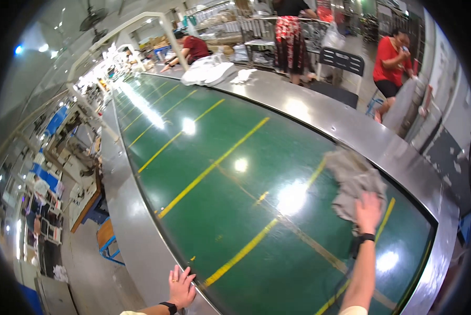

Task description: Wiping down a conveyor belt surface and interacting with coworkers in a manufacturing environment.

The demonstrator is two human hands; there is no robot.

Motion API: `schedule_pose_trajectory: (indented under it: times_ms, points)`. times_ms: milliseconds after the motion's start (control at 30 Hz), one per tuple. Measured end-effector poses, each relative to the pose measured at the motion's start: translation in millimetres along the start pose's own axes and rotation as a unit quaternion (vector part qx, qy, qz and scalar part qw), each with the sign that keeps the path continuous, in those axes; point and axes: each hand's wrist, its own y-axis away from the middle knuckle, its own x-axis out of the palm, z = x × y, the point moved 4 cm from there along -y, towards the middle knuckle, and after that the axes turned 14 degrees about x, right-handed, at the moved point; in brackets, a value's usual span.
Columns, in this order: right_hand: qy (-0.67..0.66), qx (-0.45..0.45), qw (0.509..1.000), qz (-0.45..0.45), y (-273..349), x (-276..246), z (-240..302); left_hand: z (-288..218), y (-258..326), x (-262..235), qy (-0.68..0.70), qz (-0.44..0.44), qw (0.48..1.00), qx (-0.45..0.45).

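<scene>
A crumpled grey cloth (355,181) lies on the green conveyor belt (230,210), close to its right edge. My right hand (368,212) is on the near part of the cloth, its fingers closed on the fabric; the fingertips are partly lost in the folds. On the belt's left metal rim (156,247) rests my left hand (181,286), fingers apart, with nothing in it. Both wrists carry dark bands. Yellow lines cross the belt, and a worn brownish strip runs along its near half.
White fabric pieces (209,71) lie on the right metal ledge farther off. Behind that ledge stand a black chair (337,79), a seated person in red (393,63) and a standing person (290,37). Another person (193,50) leans at the far end. Worktables (83,199) line the left.
</scene>
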Motion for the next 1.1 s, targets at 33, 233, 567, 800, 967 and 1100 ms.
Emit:
schedule_pose_trajectory:
  times_ms: [33, 233, 567, 800, 967, 1100]
  points:
    - [0.078, 0.072, 0.994, -0.009, -4, -5, -78, -2, -8, 0, 0.005, -0.006, 1.000, 0.000]
    - [0.265, 0.429, 0.863, 0.020, 131, -86, -312, -14, -11, -2, 0.009, -0.006, 1.000, 0.028]
    - [0.153, 0.707, 0.690, 0.023, 414, -178, -274, -37, -27, -24, -0.073, 0.036, 0.996, 0.038]
    - [0.127, 0.711, 0.683, 0.111, 484, -172, -169, -17, -18, 0, -0.063, 0.029, 0.997, 0.035]
    - [0.136, 0.435, 0.866, 0.205, 469, -121, -10, -19, -19, -3, -0.062, 0.032, 0.997, 0.025]
    - [-0.069, 0.092, 0.977, 0.181, 444, -94, 140, -16, -15, 0, -0.045, 0.027, 0.998, 0.018]
